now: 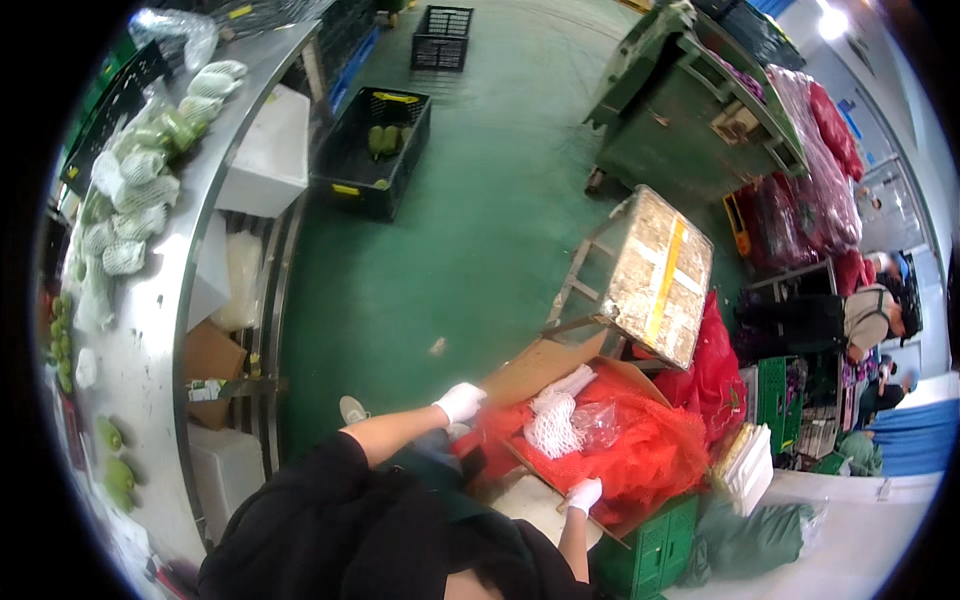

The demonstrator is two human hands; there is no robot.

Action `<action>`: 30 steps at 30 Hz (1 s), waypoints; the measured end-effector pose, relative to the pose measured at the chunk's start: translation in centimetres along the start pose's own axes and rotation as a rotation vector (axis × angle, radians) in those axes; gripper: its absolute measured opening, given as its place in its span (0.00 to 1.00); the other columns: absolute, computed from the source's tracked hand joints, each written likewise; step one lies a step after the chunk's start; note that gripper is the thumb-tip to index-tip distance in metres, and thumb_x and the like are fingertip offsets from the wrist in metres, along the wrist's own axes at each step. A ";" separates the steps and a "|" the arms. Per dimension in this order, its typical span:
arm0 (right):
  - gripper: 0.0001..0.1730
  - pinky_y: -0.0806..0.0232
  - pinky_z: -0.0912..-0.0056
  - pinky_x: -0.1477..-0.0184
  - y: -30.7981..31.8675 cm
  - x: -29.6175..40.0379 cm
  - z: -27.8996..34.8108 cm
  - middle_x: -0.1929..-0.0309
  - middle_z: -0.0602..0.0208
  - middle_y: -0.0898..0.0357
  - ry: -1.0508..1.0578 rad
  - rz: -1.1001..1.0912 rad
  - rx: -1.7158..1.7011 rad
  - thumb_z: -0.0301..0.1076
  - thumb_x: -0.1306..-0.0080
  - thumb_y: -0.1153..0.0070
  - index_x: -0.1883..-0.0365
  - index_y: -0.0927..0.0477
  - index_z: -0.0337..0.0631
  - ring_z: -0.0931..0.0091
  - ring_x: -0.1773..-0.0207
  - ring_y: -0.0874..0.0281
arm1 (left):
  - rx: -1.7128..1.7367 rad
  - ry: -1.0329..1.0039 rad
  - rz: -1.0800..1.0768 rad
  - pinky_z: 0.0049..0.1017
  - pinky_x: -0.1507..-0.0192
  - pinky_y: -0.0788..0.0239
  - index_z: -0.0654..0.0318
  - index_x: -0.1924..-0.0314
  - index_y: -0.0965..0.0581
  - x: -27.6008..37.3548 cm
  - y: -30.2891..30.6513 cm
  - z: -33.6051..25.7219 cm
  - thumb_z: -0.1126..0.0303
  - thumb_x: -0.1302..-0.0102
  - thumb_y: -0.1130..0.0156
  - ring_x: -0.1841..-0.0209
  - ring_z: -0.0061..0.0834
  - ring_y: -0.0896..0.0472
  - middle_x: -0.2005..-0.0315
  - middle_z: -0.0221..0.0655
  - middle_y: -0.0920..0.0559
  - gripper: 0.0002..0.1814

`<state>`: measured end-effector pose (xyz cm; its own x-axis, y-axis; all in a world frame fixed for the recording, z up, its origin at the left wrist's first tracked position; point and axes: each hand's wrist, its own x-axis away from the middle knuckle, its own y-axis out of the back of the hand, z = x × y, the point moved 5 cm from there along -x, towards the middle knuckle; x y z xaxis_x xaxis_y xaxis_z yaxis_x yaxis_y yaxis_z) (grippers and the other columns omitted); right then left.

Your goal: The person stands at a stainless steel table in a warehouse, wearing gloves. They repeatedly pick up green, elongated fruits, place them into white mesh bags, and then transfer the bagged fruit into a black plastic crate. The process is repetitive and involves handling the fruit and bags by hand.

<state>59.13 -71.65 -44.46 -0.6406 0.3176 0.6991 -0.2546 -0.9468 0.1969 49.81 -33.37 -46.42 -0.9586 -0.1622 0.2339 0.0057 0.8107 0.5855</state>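
Observation:
In front of me a cardboard box [545, 367] holds red mesh netting [645, 457]. On the netting lie white foam net sleeves [555, 431] and a crumpled clear plastic bag [598, 424]. My left hand [459, 403], in a white glove, has its fingers curled at the corner of the box's far flap. Also white-gloved, my right hand [583, 495] grips the near cardboard edge. Beneath that hand is a round pale stool seat [536, 506]. The netting hides most of the box's inside.
At left, a steel table [169, 300] carries green fruit in foam sleeves [135, 187]. A black crate [360, 196] with green fruit sits on the floor. A tape-covered stand [660, 277] and green crate [652, 551] flank the box. People [862, 322] work at right.

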 end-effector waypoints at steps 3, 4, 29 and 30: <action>0.14 0.41 0.62 0.82 -0.6 -2.3 -2.7 0.83 0.61 0.28 0.273 0.102 0.365 0.42 0.34 0.55 0.70 0.29 0.40 0.67 0.87 0.35 | 0.040 0.053 -0.081 0.41 0.61 0.29 0.64 0.66 0.19 3.3 3.3 3.8 0.67 0.49 0.39 0.64 0.50 0.20 0.71 0.49 0.19 0.11; 0.14 0.36 0.64 0.77 -2.4 -0.6 -2.5 0.77 0.57 0.24 0.425 0.059 0.802 0.39 0.35 0.51 0.60 0.27 0.36 0.67 0.82 0.29 | 0.047 0.109 -0.097 0.41 0.61 0.30 0.63 0.66 0.19 4.3 4.8 5.7 0.67 0.49 0.39 0.64 0.50 0.21 0.71 0.49 0.20 0.11; 0.12 0.29 0.57 0.67 -44.4 29.4 0.4 0.75 0.49 0.20 0.784 0.991 2.447 0.38 0.49 0.38 0.75 0.17 0.37 0.61 0.72 0.18 | 0.047 0.180 -0.723 0.32 0.43 0.31 0.57 0.48 0.23 31.8 36.5 18.6 0.70 0.38 0.42 0.45 0.39 0.24 0.48 0.38 0.22 0.17; 0.12 0.30 0.62 0.71 -45.0 32.7 3.0 0.76 0.55 0.20 0.694 1.006 2.300 0.36 0.47 0.38 0.70 0.17 0.37 0.67 0.75 0.20 | 0.024 0.209 -0.818 0.31 0.44 0.31 0.57 0.49 0.22 34.5 38.3 18.9 0.70 0.39 0.42 0.47 0.39 0.23 0.50 0.39 0.21 0.17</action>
<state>51.78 -18.81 -28.43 -0.1797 -0.4396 0.8800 0.4973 0.7313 0.4668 11.55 2.69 -30.65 -0.5857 -0.8021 -0.1162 -0.6755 0.4039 0.6169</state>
